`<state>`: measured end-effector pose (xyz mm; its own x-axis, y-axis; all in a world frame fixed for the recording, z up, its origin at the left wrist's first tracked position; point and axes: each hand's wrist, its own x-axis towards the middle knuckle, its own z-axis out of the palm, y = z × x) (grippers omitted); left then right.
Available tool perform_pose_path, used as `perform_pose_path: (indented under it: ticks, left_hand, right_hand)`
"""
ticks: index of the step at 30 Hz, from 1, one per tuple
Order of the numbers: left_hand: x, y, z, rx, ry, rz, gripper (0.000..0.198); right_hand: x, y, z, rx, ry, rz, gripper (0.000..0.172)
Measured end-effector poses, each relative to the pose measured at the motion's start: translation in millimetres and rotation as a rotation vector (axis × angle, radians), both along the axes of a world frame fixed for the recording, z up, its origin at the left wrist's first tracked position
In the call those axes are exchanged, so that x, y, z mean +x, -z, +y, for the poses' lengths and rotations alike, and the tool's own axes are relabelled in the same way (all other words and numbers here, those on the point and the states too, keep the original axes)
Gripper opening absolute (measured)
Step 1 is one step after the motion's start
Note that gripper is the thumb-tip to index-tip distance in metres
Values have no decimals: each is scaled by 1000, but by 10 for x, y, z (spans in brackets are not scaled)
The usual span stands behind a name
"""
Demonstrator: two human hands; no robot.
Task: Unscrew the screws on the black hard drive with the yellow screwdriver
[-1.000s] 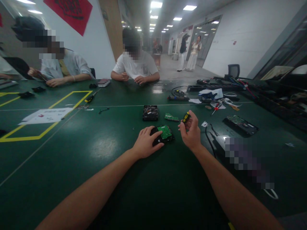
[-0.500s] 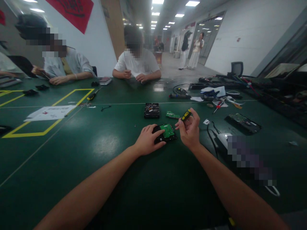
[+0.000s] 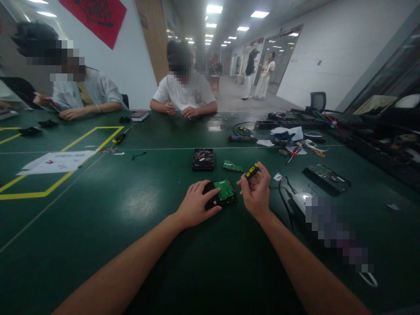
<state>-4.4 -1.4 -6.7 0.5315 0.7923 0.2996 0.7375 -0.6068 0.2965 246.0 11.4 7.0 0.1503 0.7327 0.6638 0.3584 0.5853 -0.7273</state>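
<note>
My left hand [image 3: 201, 203] rests over the left side of a black hard drive [image 3: 229, 202] and holds it on the table. Its index finger lies on the drive's green circuit board [image 3: 225, 189], with the thumb along the near edge. Just right of the drive, my right hand [image 3: 257, 192] is closed around a screwdriver [image 3: 252, 170] with a black and yellow handle. The handle points up and to the right; I cannot make out the tip. Beyond the drive lie a second black hard drive [image 3: 203, 159] and a loose green circuit board [image 3: 232, 166].
Another drive [image 3: 326, 178] lies on the right, near a black cable [image 3: 285, 205] and a partly blurred-out pale object [image 3: 302, 200]. A red screwdriver [image 3: 293, 154] and a glove [image 3: 287, 133] are farther back. Two people sit across the green table [image 3: 147, 245].
My view has tilted slightly, so the scene sits lower and a little further left. Both hands keep their holds, and the hard drive stays under my left hand.
</note>
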Motion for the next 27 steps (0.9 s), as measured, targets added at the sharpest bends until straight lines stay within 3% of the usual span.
perform_pose_path:
  ticks: [9, 27]
  left_hand:
    - [2, -52, -9, -26, 11, 19, 66]
    - [10, -52, 8, -5, 8, 2, 65]
  right_hand:
    - [53, 43, 26, 19, 84, -47, 69]
    - [-24, -93, -19, 28, -79, -43, 70]
